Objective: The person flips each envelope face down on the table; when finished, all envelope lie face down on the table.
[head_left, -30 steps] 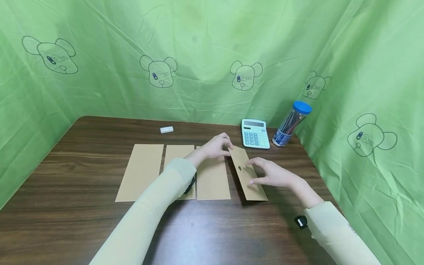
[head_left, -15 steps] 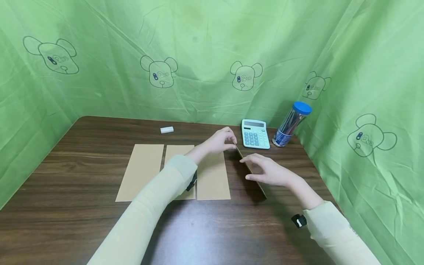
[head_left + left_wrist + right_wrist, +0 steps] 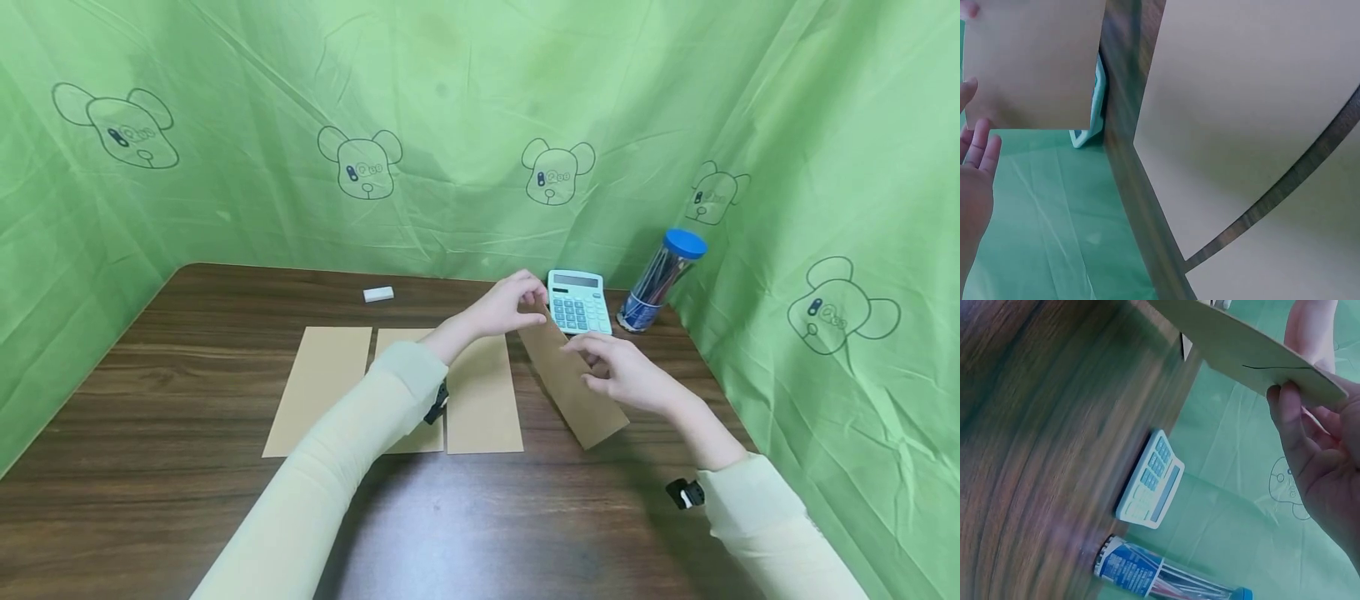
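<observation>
A thin brown kraft-paper rectangle [image 3: 572,392] stands tilted on the table, its plain side towards me and its right edge raised. Whether it is an envelope or a booklet, I cannot tell. My left hand [image 3: 504,310] pinches its far upper corner; the left wrist view has the thumb and fingers at that end. Along the raised edge, my right hand [image 3: 628,373] holds it lightly with bent fingers, and fingertips [image 3: 1288,400] lie on its other side in the right wrist view. Flat to the left lie three similar brown rectangles [image 3: 483,400], partly covered by my left arm.
A light-blue calculator [image 3: 577,304] stands at the back, just beyond the raised rectangle. Beside it leans a clear tube of pencils with a blue lid [image 3: 660,283]. A white eraser-like block [image 3: 378,294] lies at the back left. Green curtain [image 3: 450,225] borders the table [image 3: 187,375].
The rectangle has turned over from its logo side, through edge-on, to its plain side. My left hand has moved back and right with its corner; my right hand has shifted slightly.
</observation>
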The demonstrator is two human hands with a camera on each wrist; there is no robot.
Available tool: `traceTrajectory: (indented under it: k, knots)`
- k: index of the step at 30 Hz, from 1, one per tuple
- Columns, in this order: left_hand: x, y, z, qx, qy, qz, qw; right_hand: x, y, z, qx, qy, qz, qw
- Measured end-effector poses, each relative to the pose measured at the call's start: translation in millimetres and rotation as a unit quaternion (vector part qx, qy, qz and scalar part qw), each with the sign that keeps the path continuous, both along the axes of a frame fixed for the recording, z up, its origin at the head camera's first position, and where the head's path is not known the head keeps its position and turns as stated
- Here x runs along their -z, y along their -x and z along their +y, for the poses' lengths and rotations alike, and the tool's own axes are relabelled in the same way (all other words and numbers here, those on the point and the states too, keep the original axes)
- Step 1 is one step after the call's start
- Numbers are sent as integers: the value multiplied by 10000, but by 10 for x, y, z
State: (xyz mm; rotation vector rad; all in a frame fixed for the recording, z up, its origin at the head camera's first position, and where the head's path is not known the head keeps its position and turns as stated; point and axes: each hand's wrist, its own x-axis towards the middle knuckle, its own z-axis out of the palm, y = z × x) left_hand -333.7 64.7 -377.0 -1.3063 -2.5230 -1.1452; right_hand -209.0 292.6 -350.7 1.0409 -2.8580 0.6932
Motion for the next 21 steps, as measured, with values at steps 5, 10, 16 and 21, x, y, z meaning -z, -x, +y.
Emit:
traceTrajectory:
  k: [5,10,16,21]
  knots:
    - [-34,-14,2,142,-262,-58,9995,-12,-15,68,364,-48,225,9991]
    - [16,-7,-54,41,-196,-189,9996,22,-25,157,525,183,385,9977]
    - [225,43,-173,-196,415,-782,9959,82,-22,278,712,558,423,9950]
    - [357,51,-199,-54,557,-1087,9925,156,-24,334,900,833,165,9923]
